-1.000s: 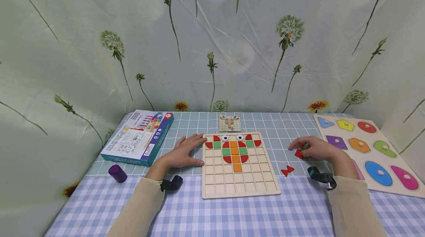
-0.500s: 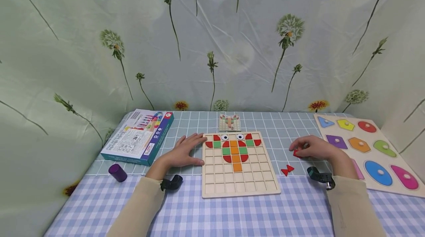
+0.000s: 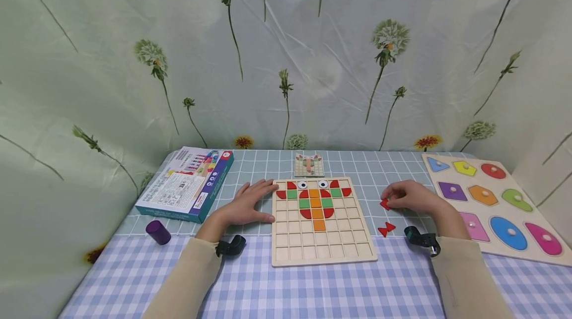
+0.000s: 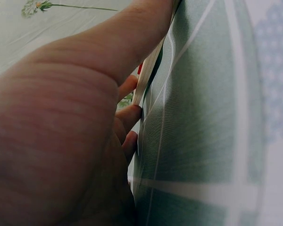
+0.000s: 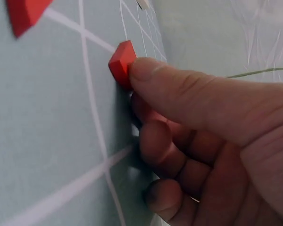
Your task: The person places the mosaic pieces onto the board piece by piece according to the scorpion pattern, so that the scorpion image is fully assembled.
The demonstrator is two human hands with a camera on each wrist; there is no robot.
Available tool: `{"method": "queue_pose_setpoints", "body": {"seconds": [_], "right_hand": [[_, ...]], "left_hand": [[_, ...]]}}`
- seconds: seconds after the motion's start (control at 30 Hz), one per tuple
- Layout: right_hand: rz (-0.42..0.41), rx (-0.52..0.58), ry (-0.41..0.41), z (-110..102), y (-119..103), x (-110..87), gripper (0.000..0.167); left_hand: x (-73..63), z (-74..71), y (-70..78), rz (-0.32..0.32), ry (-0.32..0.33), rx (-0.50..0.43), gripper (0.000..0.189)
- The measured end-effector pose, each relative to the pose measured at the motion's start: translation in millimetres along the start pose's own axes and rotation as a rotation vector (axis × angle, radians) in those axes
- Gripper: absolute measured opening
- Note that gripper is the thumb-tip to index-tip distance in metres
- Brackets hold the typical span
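Note:
Straight fingers of the left hand (image 3: 245, 206) rest along the left edge of a wooden grid board (image 3: 295, 252); in the left wrist view the fingertips touch that edge. Red, green and orange tiles and two eye tiles fill part of the upper grid. Right of the board, the right hand (image 3: 413, 197) pinches a small red piece (image 5: 120, 61) between thumb and finger, at or just above the tablecloth. Its full shape is partly covered by the thumb. Nearer the person lie two red triangles (image 3: 391, 226), close together.
Behind the board stands a small pattern card (image 3: 309, 165). A flat printed box (image 3: 183, 185) and a purple cylinder (image 3: 158, 232) are at the left. On the right, a wooden knob puzzle (image 3: 498, 185) with coloured shapes lies beside the right forearm.
The right hand has moved left toward the board, bringing the pinched red piece along. Left hand, board and the two red triangles stay where they were.

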State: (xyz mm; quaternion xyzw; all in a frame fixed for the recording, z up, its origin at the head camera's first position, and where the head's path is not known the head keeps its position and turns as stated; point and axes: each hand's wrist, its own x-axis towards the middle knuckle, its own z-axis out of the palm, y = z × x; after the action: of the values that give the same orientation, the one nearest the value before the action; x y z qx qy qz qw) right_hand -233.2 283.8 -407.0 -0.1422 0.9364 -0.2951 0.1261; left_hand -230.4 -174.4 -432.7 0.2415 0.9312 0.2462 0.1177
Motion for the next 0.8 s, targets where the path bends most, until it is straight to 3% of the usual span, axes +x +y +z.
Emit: {"method": "queue_pose_setpoints", "body": {"seconds": [0.3,0.8], "right_hand": [[-0.020,0.033,-0.037,2,-6,1.2,0.020],[-0.037,0.015,0.005,12,-16,11.9,0.020]], "left_hand": [[0.8,-0.2,-0.4,0.005,0.009,0.008,0.090],[-0.4,-0.9,0.8,0.009,0.010,0.001,0.090]]}}
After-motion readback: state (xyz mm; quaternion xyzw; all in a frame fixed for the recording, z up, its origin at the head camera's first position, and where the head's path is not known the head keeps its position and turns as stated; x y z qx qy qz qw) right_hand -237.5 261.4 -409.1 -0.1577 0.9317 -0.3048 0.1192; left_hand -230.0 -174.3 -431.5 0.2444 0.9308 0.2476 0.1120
